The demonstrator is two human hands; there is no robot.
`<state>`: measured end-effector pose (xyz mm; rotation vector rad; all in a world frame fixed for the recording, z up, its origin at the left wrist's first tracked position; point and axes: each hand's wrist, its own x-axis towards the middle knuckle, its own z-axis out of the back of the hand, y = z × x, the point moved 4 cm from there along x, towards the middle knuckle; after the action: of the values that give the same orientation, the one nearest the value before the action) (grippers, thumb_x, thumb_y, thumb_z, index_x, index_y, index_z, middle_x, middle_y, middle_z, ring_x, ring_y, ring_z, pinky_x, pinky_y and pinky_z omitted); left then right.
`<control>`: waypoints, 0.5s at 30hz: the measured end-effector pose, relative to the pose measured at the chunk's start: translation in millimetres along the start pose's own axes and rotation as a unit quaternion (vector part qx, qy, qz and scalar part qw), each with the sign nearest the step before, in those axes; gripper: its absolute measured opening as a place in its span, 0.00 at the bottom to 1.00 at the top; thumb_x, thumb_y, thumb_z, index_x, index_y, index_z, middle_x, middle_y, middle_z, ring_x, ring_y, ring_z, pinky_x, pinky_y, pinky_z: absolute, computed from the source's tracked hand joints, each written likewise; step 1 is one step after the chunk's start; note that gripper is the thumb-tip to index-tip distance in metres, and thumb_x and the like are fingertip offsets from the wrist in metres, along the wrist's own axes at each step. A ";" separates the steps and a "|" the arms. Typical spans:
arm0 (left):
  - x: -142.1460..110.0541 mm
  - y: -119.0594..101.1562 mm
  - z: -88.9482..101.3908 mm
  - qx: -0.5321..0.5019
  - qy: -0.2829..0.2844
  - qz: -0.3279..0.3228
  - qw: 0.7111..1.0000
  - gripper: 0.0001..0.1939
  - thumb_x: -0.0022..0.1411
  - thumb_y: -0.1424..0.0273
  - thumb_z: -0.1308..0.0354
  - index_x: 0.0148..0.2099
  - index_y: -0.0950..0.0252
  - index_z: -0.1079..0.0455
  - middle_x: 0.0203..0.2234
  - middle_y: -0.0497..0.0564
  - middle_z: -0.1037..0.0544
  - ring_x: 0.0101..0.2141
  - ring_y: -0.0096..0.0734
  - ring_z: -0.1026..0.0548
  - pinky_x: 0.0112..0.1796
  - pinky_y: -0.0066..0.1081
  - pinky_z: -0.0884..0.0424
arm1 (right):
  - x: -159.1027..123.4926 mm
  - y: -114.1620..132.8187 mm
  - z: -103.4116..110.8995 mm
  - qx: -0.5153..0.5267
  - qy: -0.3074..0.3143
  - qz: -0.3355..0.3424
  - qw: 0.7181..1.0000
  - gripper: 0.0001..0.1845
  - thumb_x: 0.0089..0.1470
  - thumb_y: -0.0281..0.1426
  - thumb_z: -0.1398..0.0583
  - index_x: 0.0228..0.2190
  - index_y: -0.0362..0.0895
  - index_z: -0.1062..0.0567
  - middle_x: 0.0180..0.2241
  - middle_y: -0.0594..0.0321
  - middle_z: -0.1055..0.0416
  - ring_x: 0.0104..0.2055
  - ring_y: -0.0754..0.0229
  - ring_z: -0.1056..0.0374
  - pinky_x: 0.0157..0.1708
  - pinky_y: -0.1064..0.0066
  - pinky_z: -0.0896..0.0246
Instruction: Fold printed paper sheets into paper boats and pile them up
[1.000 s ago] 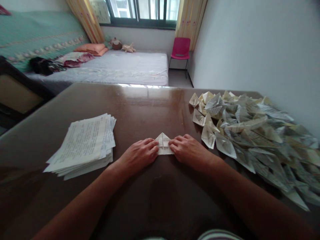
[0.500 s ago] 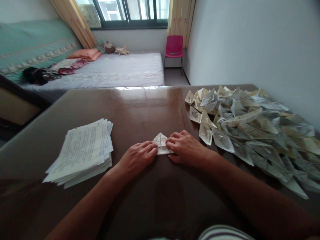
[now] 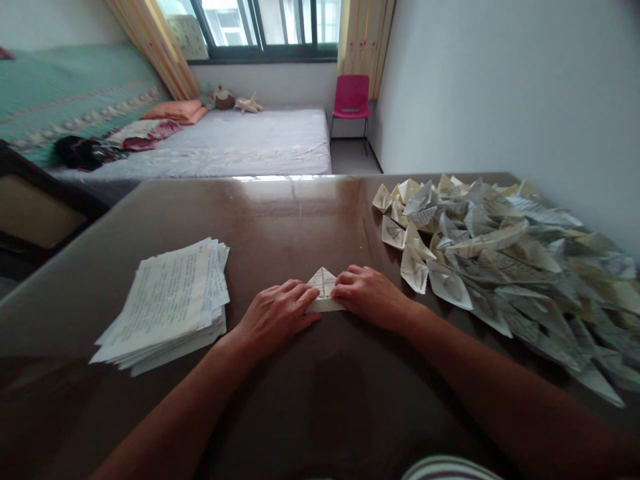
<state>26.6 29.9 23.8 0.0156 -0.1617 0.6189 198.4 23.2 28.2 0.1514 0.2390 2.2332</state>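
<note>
A small folded sheet of printed paper (image 3: 323, 283), with a pointed top and a plain strip along its bottom edge, lies on the table between my hands. My left hand (image 3: 281, 308) holds its left side down under the fingertips, while the thumb reaches out below the bottom edge. On the right side, my right hand (image 3: 373, 295) is closed on the paper, fingers bent and pressed together. The fingers cover both side corners of the fold.
A stack of printed sheets (image 3: 165, 300) lies on the left of the glossy brown table (image 3: 280, 227). Folded paper boats (image 3: 493, 250) are heaped on the right, against the wall. Beyond the table are a bed (image 3: 270, 137) and a pink chair (image 3: 351, 97).
My left thumb has moved off the paper to below its edge, and more of the plain bottom strip shows. My right thumb has tucked in. The whole view has shifted slightly.
</note>
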 end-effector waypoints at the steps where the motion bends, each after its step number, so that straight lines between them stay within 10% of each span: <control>1: 0.0 1.1 0.2 -0.009 0.008 0.006 1.000 0.12 0.68 0.63 0.51 0.46 0.61 0.32 0.41 0.51 0.24 0.44 0.35 0.28 0.40 0.32 0.30 | 0.0 -2.5 -0.1 0.022 -0.007 -0.002 1.000 0.12 0.63 0.32 0.47 0.36 0.45 0.23 0.38 0.58 0.27 0.42 0.60 0.36 0.41 0.70 0.46; 15: 1.9 36.2 -18.0 -0.199 -0.012 0.179 0.963 0.11 0.66 0.64 0.50 0.39 0.61 0.28 0.34 0.48 0.23 0.37 0.31 0.27 0.39 0.30 0.32 | 0.4 -21.7 -5.3 0.050 -0.016 -0.137 0.989 0.13 0.63 0.38 0.48 0.36 0.45 0.27 0.37 0.60 0.26 0.40 0.60 0.31 0.33 0.72 0.47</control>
<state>9.7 61.7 5.1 -0.4034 -0.3136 0.9379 213.6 36.1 18.2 0.1953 0.3342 1.9455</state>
